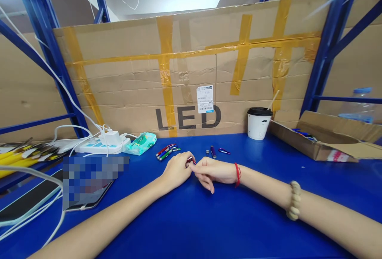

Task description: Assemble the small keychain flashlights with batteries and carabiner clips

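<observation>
My left hand [178, 168] is closed around a small shiny dark red metal tube [190, 159], possibly part of a pen or mini torch. Close against it, my right hand [212, 170] pinches at the tube's near end with thumb and forefinger, while its other fingers hang loosely curled. Much of the tube is hidden by the fingers. Just beyond my left hand lies a group of small metallic tubes [165, 152] in red, green and blue. Behind my right hand are a purple-blue tube [213, 152], a tiny silver piece [207, 151] and a tapered purple piece [224, 151].
A lidded paper cup [259, 123] and an open cardboard box [322, 143] stand at the back right. Leftward are a wipes pack [141, 143], a power strip [100, 144] with white cables, a tablet [95, 195] and a phone [30, 197]. A cardboard panel [131, 92] closes off the back.
</observation>
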A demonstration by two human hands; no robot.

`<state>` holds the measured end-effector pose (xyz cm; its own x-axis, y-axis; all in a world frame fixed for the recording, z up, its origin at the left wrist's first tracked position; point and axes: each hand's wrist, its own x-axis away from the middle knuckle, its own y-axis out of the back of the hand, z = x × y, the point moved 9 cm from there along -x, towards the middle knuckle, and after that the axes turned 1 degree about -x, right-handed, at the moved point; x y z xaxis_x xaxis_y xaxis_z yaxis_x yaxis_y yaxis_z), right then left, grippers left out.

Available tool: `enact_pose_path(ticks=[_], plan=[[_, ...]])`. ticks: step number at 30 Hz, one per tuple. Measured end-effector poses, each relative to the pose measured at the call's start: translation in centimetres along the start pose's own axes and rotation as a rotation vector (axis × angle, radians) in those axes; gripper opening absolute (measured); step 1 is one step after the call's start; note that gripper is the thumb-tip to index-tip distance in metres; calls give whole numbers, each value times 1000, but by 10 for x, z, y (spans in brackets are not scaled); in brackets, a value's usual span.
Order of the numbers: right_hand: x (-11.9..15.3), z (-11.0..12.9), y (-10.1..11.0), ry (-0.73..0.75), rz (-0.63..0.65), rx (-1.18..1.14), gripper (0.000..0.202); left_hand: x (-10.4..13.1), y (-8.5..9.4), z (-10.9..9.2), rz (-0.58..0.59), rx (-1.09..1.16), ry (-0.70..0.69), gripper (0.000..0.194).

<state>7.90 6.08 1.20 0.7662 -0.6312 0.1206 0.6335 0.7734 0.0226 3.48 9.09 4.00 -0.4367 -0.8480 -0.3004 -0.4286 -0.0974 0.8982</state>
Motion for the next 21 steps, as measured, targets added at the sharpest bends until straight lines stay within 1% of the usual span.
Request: enact_pose_path(ticks=[3, 6, 10, 17, 21], plan=[[1, 6, -3, 36, 27, -28, 58, 0, -1, -1, -3, -21, -18, 19], [1, 5, -5, 35, 54, -49, 58, 1, -2, -2, 15, -46, -16, 19], [-1, 4, -2, 46, 40, -44, 59, 2, 0, -6, 11, -75, -20, 16], [0, 5, -2, 46, -10, 36, 52, 3, -1, -8, 43, -109, -16, 16], [0, 2, -4, -9, -1, 47, 48, 2, -3, -7, 49, -126, -31, 17]])
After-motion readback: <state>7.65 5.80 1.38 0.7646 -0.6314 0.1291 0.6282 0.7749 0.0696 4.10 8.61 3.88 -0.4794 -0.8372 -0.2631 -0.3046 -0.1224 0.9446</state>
